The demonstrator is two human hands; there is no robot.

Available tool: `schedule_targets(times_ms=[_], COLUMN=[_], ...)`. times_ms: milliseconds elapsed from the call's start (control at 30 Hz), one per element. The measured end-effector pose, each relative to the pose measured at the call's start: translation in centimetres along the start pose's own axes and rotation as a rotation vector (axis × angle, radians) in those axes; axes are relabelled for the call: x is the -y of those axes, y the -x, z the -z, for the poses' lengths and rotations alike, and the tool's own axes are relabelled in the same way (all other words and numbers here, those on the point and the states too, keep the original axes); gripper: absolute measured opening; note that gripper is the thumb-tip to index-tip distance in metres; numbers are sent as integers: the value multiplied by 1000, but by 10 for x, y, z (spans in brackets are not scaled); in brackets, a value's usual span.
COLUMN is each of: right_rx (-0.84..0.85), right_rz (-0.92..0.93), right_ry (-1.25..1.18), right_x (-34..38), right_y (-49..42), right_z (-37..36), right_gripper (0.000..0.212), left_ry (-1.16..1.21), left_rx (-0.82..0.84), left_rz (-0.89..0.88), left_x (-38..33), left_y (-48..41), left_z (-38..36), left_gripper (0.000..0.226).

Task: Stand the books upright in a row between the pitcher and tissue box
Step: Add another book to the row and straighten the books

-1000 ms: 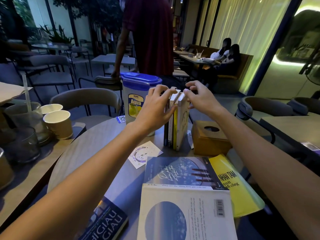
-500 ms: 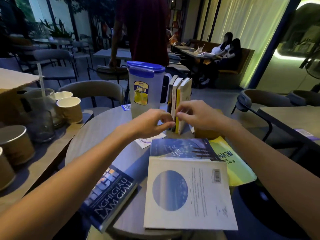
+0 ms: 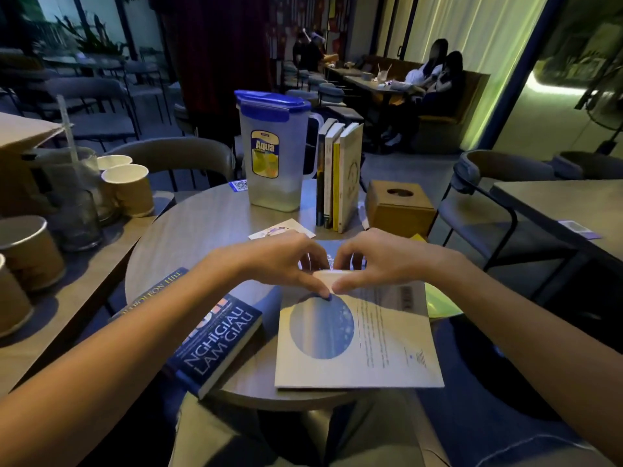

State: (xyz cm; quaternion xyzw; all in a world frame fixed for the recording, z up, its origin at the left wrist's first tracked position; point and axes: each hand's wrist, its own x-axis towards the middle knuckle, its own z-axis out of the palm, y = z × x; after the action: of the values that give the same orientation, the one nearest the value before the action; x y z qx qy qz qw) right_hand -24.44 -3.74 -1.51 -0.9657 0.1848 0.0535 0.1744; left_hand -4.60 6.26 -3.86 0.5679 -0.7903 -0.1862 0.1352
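Observation:
Several books [image 3: 338, 176] stand upright in a row on the round table [image 3: 202, 227], touching the clear pitcher [image 3: 273, 153] with a blue lid on their left. The brown tissue box [image 3: 399, 205] sits apart to their right. A white book with a blue circle [image 3: 357, 335] lies flat near me. My left hand [image 3: 283, 261] and my right hand [image 3: 377, 261] both pinch its far edge, thumbs on top. A dark blue book [image 3: 215, 342] lies flat at its left. Another book and a yellow one [image 3: 441, 303] lie partly hidden beneath.
Paper cups [image 3: 129, 188] and glasses stand on a side table at the left. A small card [image 3: 281, 230] lies in front of the pitcher. A chair [image 3: 499, 183] and another table are at the right. People sit in the background.
Both hands left the standing books and drew back toward me. They now grip the far edge of the flat white book.

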Motion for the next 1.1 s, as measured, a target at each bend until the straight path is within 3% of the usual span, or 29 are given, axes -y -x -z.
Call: schedule_targets(times_ms=[233,400,667,800,967,1100], right_rx=[-101,-252,-474,-650,-739,-662], right_rz=[69,156,176,140,88,104], right_ry=[-13,-62,-179,-262,-499,-659], right_x=[2,11,23,21,17,19], right_y=[6,14,13,2,-16,-27], right_z=[-3,21,63,68,59,52], right_gripper=[30,25,19,18,17,21], left_ry=[35,121,419,530,421,78], left_rx=[-153,-308,-432,-500,-721,-762], left_rz=[-23,-67,-51,-27,50,44], left_x=[-7,-18,-17,-12,-13,-16], left_y=[11,19,32,37,32,25], left_z=[-7,18,63,79,97,107], left_gripper=[34,40,29,40,33,31])
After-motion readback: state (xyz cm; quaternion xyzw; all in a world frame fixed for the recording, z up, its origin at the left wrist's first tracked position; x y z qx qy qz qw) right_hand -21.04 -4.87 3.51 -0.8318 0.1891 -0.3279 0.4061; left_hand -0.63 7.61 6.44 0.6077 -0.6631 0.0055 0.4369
